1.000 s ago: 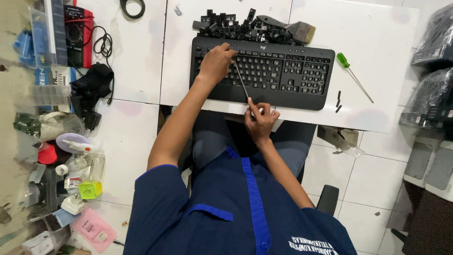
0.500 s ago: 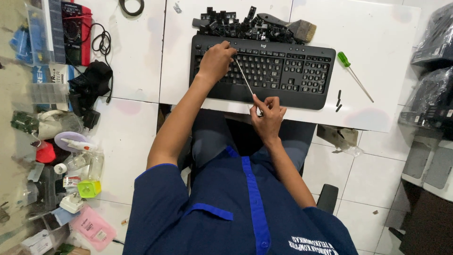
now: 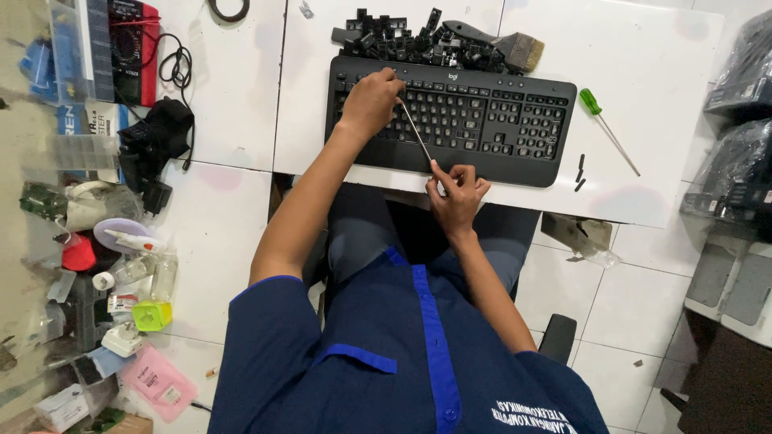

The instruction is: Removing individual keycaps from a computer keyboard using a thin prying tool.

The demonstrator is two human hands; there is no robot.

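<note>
Keyboard [image 3: 482,120], black and wide, lies flat on the white table [image 3: 659,64] straight ahead of me, its near edge close to the table's front edge. Behind it, touching its far edge, I see a heap of loose black keycaps [image 3: 402,42] with a brush [image 3: 503,44] lying on the heap's right side. My left hand [image 3: 371,103] rests on the left part of the keyboard, fingers curled down on the keys, pressing around the tip of a thin metal rod [image 3: 416,133]. My right hand [image 3: 457,191] sits at the table's front edge, just below the keyboard, closed around the rod's near end, so the rod runs slanted across the keys between both hands. A green-handled screwdriver [image 3: 609,130] lies on the table right of the keyboard, apart from it, and two small dark bits [image 3: 579,173] lie near the keyboard's right corner
</note>
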